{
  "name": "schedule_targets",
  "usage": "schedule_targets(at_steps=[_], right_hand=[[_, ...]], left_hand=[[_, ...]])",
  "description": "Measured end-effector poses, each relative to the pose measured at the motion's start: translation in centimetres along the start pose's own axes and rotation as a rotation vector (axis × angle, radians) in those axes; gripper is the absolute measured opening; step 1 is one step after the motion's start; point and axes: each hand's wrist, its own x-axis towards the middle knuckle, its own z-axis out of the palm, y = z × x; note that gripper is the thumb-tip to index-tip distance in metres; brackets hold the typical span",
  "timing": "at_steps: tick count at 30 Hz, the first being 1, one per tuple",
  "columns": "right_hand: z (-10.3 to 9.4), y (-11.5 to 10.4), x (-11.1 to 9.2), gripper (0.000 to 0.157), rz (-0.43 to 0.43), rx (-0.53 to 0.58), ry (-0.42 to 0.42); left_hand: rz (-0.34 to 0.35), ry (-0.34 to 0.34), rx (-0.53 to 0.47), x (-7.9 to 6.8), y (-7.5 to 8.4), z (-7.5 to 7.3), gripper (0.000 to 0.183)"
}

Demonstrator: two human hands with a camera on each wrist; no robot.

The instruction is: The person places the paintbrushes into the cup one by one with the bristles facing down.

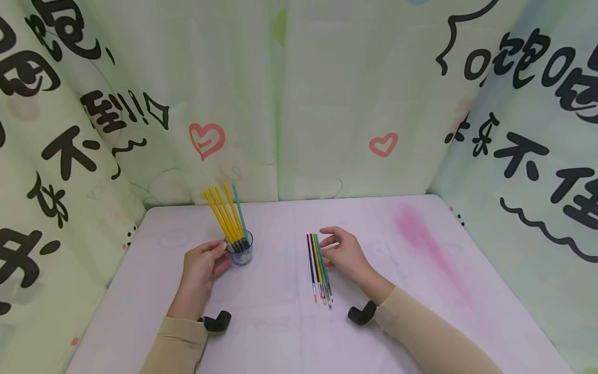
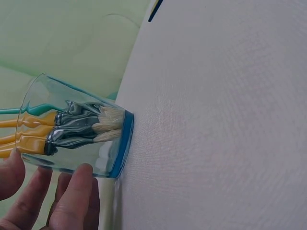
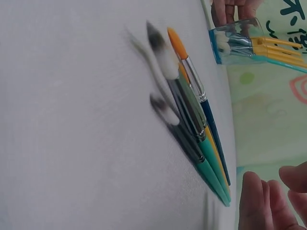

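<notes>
A clear cup (image 1: 242, 254) with a blue base stands upright at the left. Several paintbrushes (image 1: 227, 210) with yellow handles and one with a green handle lean in it, bristles down, as the left wrist view shows. My left hand (image 1: 204, 265) is at the cup's left side, its fingertips touching the wall. Near the table's middle lies a bunch of loose paintbrushes (image 1: 320, 267) with dark, yellow and green handles, bristles toward me. My right hand (image 1: 344, 253) hovers beside their handle ends, fingers loosely bent and holding nothing.
A pale pink cloth covers the table (image 1: 275, 322), with a darker pink streak at the right. Light green curtains (image 1: 322, 104) with black writing and red hearts stand around its back and sides. Black camera mounts (image 1: 362, 314) sit at both wrists.
</notes>
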Motion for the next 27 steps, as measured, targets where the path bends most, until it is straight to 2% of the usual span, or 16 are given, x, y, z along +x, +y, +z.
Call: schedule_targets(at_steps=[11, 17, 27], right_hand=[[-0.3, 0.9, 0.1, 0.046, 0.113, -0.155, 0.014], [0.1, 1.2, 0.5, 0.042, 0.105, -0.272, 0.012], [0.6, 1.4, 0.7, 0.039, 0.094, -0.342, -0.010]], left_hand=[[0.003, -0.002, 0.013, 0.2, -0.2, -0.1, 0.040], [-0.005, 0.002, 0.017, 0.1, -0.1, -0.2, 0.040], [-0.005, -0.004, 0.017, 0.2, -0.1, -0.2, 0.039]])
